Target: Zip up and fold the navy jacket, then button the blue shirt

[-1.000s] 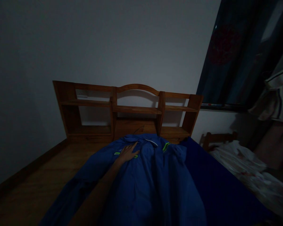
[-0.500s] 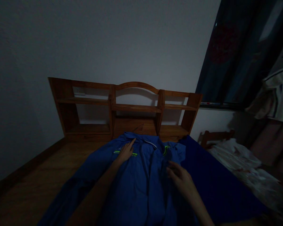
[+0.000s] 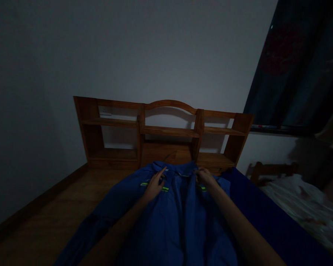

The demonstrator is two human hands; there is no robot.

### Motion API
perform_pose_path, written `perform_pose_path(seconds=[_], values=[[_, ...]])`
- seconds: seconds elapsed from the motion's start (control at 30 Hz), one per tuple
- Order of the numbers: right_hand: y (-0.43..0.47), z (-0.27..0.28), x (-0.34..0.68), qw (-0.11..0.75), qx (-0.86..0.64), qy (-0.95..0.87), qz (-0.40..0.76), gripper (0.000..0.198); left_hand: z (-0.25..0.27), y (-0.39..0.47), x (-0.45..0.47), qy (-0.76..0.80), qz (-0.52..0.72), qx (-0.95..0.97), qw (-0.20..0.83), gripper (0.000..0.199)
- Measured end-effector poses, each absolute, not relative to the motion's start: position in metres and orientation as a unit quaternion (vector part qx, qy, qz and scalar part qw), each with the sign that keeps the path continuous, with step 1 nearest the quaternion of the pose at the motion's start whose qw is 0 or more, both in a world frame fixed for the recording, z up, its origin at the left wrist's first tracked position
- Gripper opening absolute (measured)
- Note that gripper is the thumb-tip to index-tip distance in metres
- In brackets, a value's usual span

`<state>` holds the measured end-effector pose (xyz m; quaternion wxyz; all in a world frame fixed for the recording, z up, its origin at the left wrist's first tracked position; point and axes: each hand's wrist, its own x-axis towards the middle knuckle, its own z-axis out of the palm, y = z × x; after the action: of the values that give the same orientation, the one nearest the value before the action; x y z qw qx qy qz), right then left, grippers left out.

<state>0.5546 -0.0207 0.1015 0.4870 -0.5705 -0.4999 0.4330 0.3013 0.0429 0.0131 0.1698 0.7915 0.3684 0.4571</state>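
A blue work jacket (image 3: 163,218) with yellow-green strips on its chest lies spread out, its collar toward the wooden headboard. My left hand (image 3: 154,186) rests on the jacket's left chest just below the collar, fingers stretched out and apart. At the right side of the collar, my right hand (image 3: 205,177) has its fingers closed on the jacket's front edge. Dim light blurs the fingertips there.
Behind the jacket stands a wooden headboard (image 3: 170,131) with open shelves, against a pale wall. Bare wooden boards (image 3: 63,207) lie to the left. A dark blue cloth (image 3: 255,210) covers the right side, with white plastic-looking bags (image 3: 302,195) beyond it.
My right hand has moved up from the lower right chest to the collar and closed on the jacket's edge. The left hand stays on the chest. The view has shifted slightly left.
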Motion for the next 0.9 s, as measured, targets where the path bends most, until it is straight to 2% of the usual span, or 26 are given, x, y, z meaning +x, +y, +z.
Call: perform_pose_path(seconds=[0.1, 0.23, 0.37, 0.47, 0.53, 0.63, 0.9], values=[[-0.009, 0.103, 0.529, 0.540, -0.478, -0.508, 0.472, 0.024, 0.017, 0.041, 0.305, 0.391, 0.471, 0.767, 0.191, 0.064], [-0.002, 0.061, 0.503, 0.463, -0.368, -0.606, 0.532, 0.042, 0.017, 0.044, 0.305, 0.383, 0.491, 0.726, 0.291, 0.065], [-0.006, 0.029, 0.502, 0.411, -0.372, -0.741, 0.378, 0.049, 0.013, 0.050, 0.306, 0.336, 0.516, 0.702, 0.358, 0.071], [-0.017, 0.035, 0.512, 0.352, -0.421, -0.781, 0.299, 0.066, 0.012, 0.051, 0.308, 0.315, 0.521, 0.695, 0.382, 0.071], [-0.023, 0.044, 0.519, 0.299, -0.437, -0.807, 0.261, 0.070, 0.013, 0.050, 0.309, 0.314, 0.522, 0.687, 0.396, 0.072], [-0.028, 0.053, 0.526, 0.241, -0.441, -0.835, 0.223, 0.066, 0.016, 0.048, 0.309, 0.308, 0.514, 0.691, 0.405, 0.073], [-0.037, 0.056, 0.518, 0.204, -0.470, -0.845, 0.153, 0.058, 0.019, 0.041, 0.311, 0.322, 0.497, 0.688, 0.420, 0.078]])
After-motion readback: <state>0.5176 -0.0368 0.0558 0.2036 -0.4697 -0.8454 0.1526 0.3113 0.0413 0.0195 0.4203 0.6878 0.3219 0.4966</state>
